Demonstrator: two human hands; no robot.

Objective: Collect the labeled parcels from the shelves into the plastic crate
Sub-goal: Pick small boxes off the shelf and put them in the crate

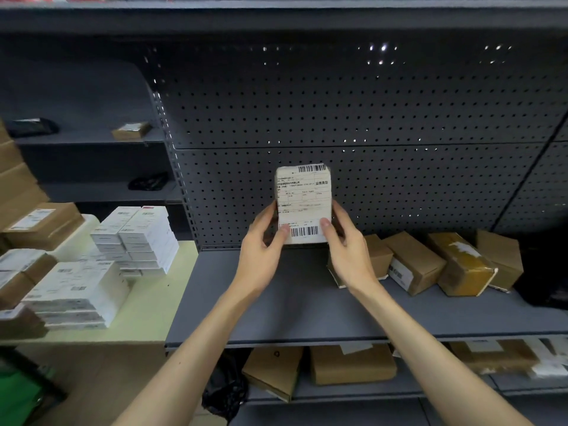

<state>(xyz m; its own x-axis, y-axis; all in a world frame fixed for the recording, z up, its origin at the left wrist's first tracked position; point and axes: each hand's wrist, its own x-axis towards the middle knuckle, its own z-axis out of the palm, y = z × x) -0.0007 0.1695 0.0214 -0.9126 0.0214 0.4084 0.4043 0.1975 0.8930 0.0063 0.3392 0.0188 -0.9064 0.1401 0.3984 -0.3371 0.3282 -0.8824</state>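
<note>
A small parcel point(302, 201) with a white shipping label and barcodes is held upright above the grey shelf point(276, 302), label facing me. My left hand point(261, 250) grips its lower left edge with the thumb on the label. My right hand point(347, 247) grips its lower right edge, thumb beside the bottom barcode. Several brown cardboard parcels point(430, 262) lie in a row on the same shelf to the right, one partly hidden behind my right hand. The plastic crate is out of view.
A pale table point(159, 302) at the left carries stacks of white boxes point(135, 238) and brown cartons point(43, 222). More brown parcels point(350, 364) lie on the lower shelf. A perforated back panel point(338, 118) rises behind. Dark bags and a small box point(130, 130) sit on left shelves.
</note>
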